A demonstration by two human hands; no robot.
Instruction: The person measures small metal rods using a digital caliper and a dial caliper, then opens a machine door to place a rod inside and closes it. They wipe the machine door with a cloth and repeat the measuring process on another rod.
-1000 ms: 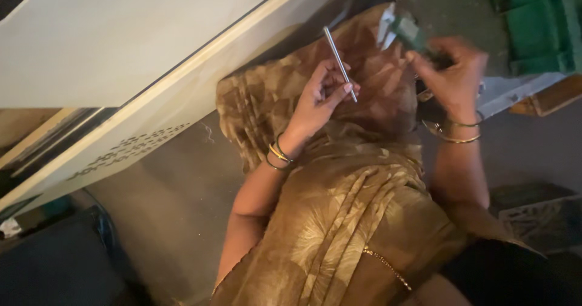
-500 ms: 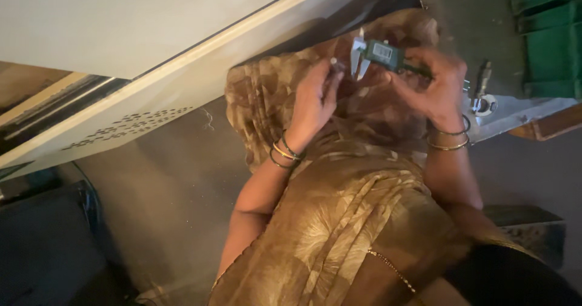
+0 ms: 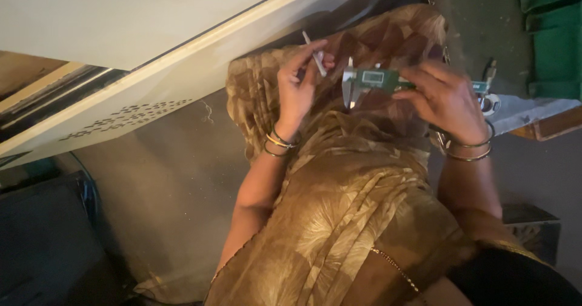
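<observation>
Browns, golds, greens and off-white

The cloth (image 3: pixel 364 221) across the lap is golden brown with paler leaf and fan prints and a thin gold bead line. The caliper (image 3: pixel 388 80) has a dark green body and silvery steel jaws; the rod (image 3: pixel 315 54) is pale silver-grey. Gold bangles (image 3: pixel 279 143) ring one wrist, silvery ones (image 3: pixel 470 149) the other. The panel (image 3: pixel 151 51) is off-white with dark slot rows. The crate (image 3: pixel 555 36) is bright green, the floor (image 3: pixel 176 184) dull grey.
</observation>
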